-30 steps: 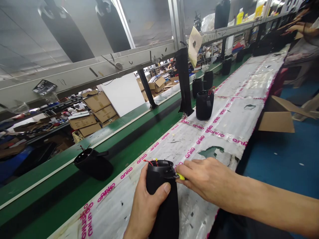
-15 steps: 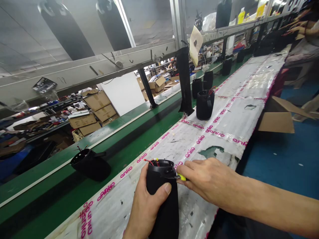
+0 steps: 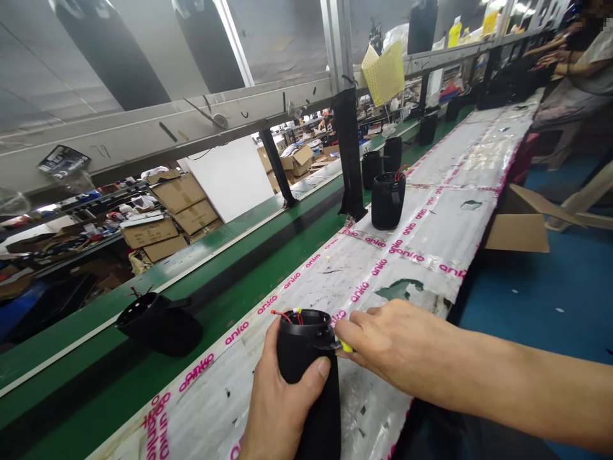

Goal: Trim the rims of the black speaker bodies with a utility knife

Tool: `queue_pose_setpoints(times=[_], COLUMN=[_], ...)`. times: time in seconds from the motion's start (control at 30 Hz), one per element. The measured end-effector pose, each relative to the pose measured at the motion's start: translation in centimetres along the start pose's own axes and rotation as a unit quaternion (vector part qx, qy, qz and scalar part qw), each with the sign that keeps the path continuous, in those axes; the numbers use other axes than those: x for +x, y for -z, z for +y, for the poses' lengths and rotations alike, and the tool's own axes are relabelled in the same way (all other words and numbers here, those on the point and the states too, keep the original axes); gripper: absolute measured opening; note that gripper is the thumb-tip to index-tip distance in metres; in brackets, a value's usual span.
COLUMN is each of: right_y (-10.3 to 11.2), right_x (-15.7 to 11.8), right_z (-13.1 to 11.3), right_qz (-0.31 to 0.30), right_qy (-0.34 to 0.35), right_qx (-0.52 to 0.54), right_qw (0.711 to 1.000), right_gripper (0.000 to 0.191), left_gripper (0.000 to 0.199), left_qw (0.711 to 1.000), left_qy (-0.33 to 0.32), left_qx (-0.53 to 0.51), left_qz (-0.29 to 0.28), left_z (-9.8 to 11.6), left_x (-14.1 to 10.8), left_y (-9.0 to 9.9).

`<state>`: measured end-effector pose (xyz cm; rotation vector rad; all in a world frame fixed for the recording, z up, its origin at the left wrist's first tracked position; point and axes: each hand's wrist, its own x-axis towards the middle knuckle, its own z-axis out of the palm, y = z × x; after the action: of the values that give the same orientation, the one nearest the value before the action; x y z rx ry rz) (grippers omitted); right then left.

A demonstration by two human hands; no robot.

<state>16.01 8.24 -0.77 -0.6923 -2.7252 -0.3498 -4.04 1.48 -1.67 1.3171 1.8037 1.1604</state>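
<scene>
My left hand (image 3: pixel 290 396) is wrapped round a black fabric-covered speaker housing (image 3: pixel 311 377), thumb across its front. The housing stands near upright over the plastic-covered bench, its open top ringed by a black rim. Red wires (image 3: pixel 282 315) with small connectors poke out of the opening. In my right hand (image 3: pixel 383 342) is a small yellow-handled knife (image 3: pixel 345 347), mostly hidden by the fingers. Its metal tip meets the right side of the housing just below the rim.
Another black housing (image 3: pixel 387 201) stands farther up the bench (image 3: pixel 345 275). On the green conveyor (image 3: pixel 239 271) a housing (image 3: pixel 160 322) leans at left, and several stand farther back. A metal post (image 3: pixel 348 153) rises beyond the bench. An open carton (image 3: pixel 517 230) sits at right; co-workers' hands (image 3: pixel 550 61) are far right.
The view has shifted slightly to the right. The knife tip remains at the rim's right side, with my right hand slightly turned. My left hand keeps its hold on the housing.
</scene>
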Motion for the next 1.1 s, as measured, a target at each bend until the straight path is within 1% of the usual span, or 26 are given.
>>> queue_pose_setpoints(times=[0.07, 0.17, 0.3, 0.37, 0.4, 0.47, 0.53, 0.6, 0.63, 0.7, 0.77, 0.8, 0.87, 1.0, 1.1], right_y=[0.1, 0.2, 0.6, 0.6, 0.3, -0.5, -1.8, -2.8, -3.1, -3.3, -3.0, -2.7, -2.2, -1.6, -1.2], right_x=[0.2, 0.6, 1.1, 1.3, 1.2, 1.0, 0.5, 0.2, 0.1, 0.0, 0.1, 0.2, 0.3, 0.7, 1.0], right_z=[0.1, 0.2, 0.5, 0.7, 0.8, 0.9, 0.9, 0.8, 0.8, 0.7, 0.6, 0.5, 0.3, -0.5, -1.2], right_qz=[-0.009, -0.023, -0.049, -0.055, -0.051, -0.026, 0.011, 0.048, 0.061, 0.082, 0.086, 0.081, 0.063, 0.032, 0.030], right_qy=[0.013, 0.013, -0.003, -0.009, -0.014, -0.022, -0.028, -0.030, -0.036, -0.068, -0.116, -0.135, -0.152, -0.139, -0.124], right_qx=[-0.003, 0.007, 0.029, 0.047, 0.058, 0.093, 0.138, 0.188, 0.215, 0.262, 0.287, 0.288, 0.280, 0.247, 0.200], right_qw=[1.000, 1.000, 0.998, 0.997, 0.997, 0.995, 0.990, 0.981, 0.974, 0.959, 0.947, 0.944, 0.946, 0.958, 0.971], right_gripper=[0.011, 0.010, 0.007, 0.004, 0.005, 0.013, 0.020, 0.022, 0.023, 0.026, 0.029, 0.030, 0.030, 0.025, 0.020], left_gripper=[0.077, 0.074, 0.082, 0.084, 0.084, 0.087, 0.089, 0.090, 0.087, 0.082, 0.080, 0.081, 0.084, 0.079, 0.080], left_qw=[1.000, 0.999, 0.998, 0.998, 0.999, 0.999, 0.998, 0.998, 0.997, 0.991, 0.984, 0.983, 0.984, 0.978, 0.984], left_qy=[-0.004, -0.016, -0.004, -0.005, -0.007, -0.011, -0.021, -0.026, -0.016, 0.025, 0.061, 0.068, 0.072, 0.087, 0.063], left_qx=[-0.007, -0.007, 0.022, 0.023, 0.016, -0.008, -0.029, -0.050, -0.072, -0.127, -0.166, -0.171, -0.164, -0.189, -0.167], left_qz=[0.027, 0.035, 0.056, 0.050, 0.046, 0.043, 0.048, 0.035, 0.017, -0.022, -0.035, -0.028, -0.005, 0.003, 0.017], left_z=[0.2, 0.5, 0.5, 0.3, 0.1, -0.3, -0.7, -1.0, -1.0, -0.8, -0.5, -0.4, -0.2, -0.6, -0.9], left_x=[-0.2, -0.2, 0.1, 0.3, 0.4, 0.7, 1.0, 1.2, 1.2, 1.1, 1.1, 1.1, 1.2, 1.5, 1.4], left_y=[-0.3, -0.6, -0.8, -0.8, -0.7, -0.6, -0.6, -0.6, -0.6, -0.6, -0.6, -0.6, -0.5, -0.2, 0.1])
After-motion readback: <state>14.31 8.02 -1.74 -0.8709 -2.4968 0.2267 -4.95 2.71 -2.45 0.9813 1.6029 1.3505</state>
